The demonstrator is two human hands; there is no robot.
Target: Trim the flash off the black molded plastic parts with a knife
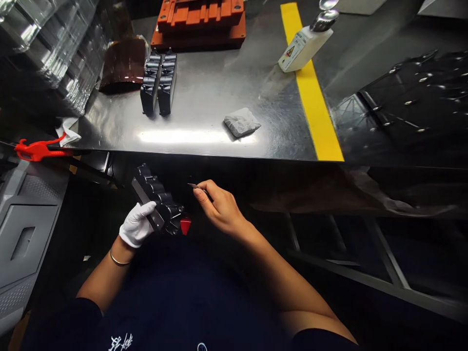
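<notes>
My left hand (137, 225), in a white glove, is closed around a black moulded part (157, 192) with a row of rounded humps, held tilted below the table edge. The bare right hand (219, 204) pinches a small knife (195, 186) whose short blade points left toward that part, with a gap between them. Most of the knife's handle is hidden by the fingers. Two similar black parts (167, 83) stand side by side on the metal table (204, 87). A crumpled white cloth pad (242, 122) lies to their right.
An orange-red fixture block (199, 29) sits at the back. A white bottle (305, 48) stands by a yellow tape strip (318, 112). Clear plastic trays (47, 44) are stacked at left, above a red air gun (40, 149) and a grey crate (27, 234). More black parts (420, 92) lie at right.
</notes>
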